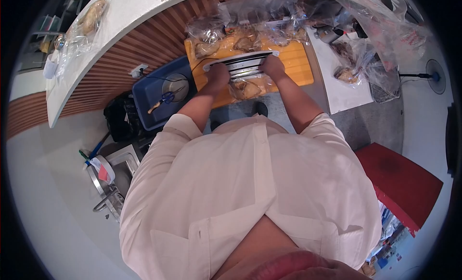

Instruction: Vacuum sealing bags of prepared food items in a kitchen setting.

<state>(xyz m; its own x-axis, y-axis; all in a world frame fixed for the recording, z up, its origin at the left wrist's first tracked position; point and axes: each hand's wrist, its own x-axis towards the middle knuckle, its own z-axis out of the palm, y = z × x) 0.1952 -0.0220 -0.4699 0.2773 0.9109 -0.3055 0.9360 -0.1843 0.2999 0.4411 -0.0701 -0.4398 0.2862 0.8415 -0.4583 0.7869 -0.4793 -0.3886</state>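
A white and black vacuum sealer point(241, 60) lies across the yellow board in front of me, its lid raised. My left hand point(218, 73) is curled at its left end, and my right hand point(272, 66) at its right end. Between them a clear plastic bag point(247, 88) with a pale brown piece of food, perhaps meat, reaches from the sealer towards me. Both hands appear to grip the bag's mouth by its two sides; the fingertips are hidden. Behind the sealer sit several bagged pieces of similar food point(247, 43).
Left of the yellow board point(297, 69), a blue basin point(144, 96) holds a metal bowl point(177, 86) and blue-handled scissors point(168, 97). A cord runs to a wall socket point(138, 71). More bagged food point(346, 75) lies on the white surface at right, near a red table point(400, 182).
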